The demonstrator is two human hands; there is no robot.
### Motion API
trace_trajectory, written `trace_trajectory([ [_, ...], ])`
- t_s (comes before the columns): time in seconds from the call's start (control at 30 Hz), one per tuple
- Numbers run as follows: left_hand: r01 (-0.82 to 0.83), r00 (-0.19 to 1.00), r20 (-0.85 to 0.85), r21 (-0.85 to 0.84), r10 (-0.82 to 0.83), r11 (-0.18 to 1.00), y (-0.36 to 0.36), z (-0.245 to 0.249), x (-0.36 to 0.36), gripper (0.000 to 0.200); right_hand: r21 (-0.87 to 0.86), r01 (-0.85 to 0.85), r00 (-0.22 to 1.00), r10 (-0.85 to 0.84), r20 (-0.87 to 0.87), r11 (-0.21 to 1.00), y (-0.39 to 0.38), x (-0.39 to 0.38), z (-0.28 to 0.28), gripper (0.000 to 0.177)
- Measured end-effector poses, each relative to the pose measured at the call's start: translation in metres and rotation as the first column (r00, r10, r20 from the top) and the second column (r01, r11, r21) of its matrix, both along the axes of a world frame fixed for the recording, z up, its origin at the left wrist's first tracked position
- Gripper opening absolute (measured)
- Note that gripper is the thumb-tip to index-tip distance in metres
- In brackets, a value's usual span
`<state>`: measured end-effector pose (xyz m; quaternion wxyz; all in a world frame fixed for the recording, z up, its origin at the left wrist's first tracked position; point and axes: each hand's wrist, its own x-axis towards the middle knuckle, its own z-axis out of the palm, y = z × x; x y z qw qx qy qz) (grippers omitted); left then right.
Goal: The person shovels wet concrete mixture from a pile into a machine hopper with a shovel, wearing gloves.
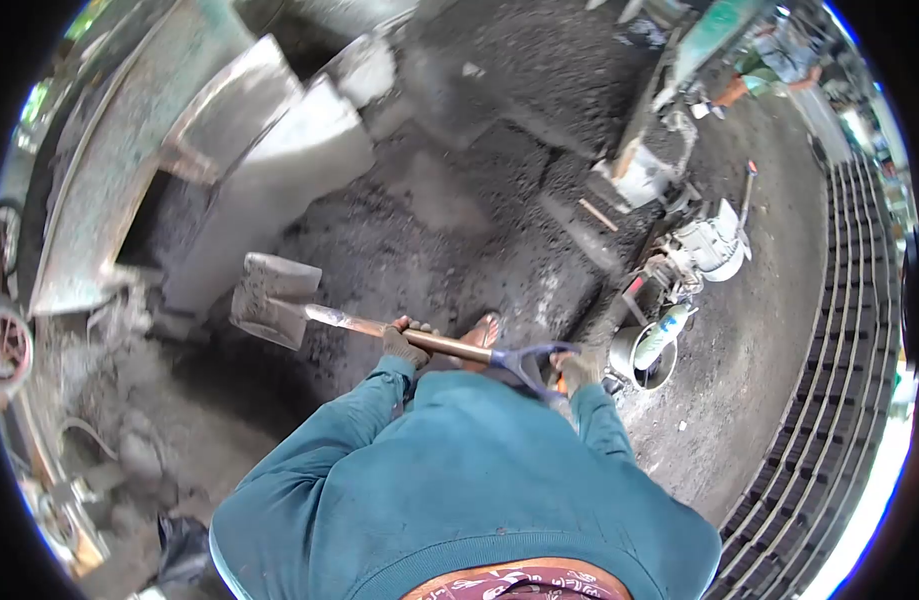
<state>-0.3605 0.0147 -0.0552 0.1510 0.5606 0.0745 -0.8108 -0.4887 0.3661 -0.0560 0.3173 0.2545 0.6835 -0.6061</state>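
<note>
A shovel (462,348) lies across the front of my body, its flat metal blade (276,300) out to the left over dark, gritty ground. My left hand (407,343), in a brownish glove, is wrapped round the wooden shaft about halfway along. At the right end, my right hand (577,370), gloved too, grips the blue D-shaped handle (524,362); part of its fingers is hidden. The blade seems to carry little beyond a dusty grey coating. One bare foot (482,330) shows just beyond the shaft.
A metal bucket (643,358) holding a pale green bottle (663,335) stands right of my right hand. Beyond it sits a motor (712,245). Large metal chute panels (234,105) rise at the left. Racks of dark blocks (814,400) line the right. Another person (769,65) is at the upper right.
</note>
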Motion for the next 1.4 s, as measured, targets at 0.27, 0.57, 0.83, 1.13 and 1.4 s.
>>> trace_trajectory([
  [0.27, -0.557, 0.830, -0.018, -0.031, 0.557, 0.830, -0.004, -0.006, 0.195, 0.014, 0.255, -0.827, 0.339, 0.806, -0.485, 0.502, -0.212, 0.076, 0.211, 0.042],
  [0.57, -0.512, 0.846, -0.218, -0.082, 0.486, 0.855, -0.033, -0.004, 0.251, 0.025, -0.660, -0.729, 0.434, 0.869, -0.239, 0.183, -0.312, 0.121, 0.201, 0.060],
  [0.83, 0.086, 0.974, -0.191, -0.176, -0.120, 0.981, -0.058, 0.106, 0.199, 0.037, -0.457, -0.819, 0.024, 0.816, 0.577, 0.347, -0.446, 0.175, 0.010, 0.030],
  [1.13, -0.683, 0.718, -0.561, -0.453, 0.413, 0.573, 0.054, 0.185, 0.350, 0.088, -0.513, -0.526, 0.609, 0.722, 0.329, 0.678, -0.501, 0.171, -0.067, 0.009],
  [1.4, -0.805, 0.549, -0.102, -0.331, 0.829, 0.493, 0.092, 0.126, 0.463, 0.041, -0.466, -0.624, 0.491, 0.779, 0.390, 0.627, -0.530, 0.291, -0.096, 0.006],
])
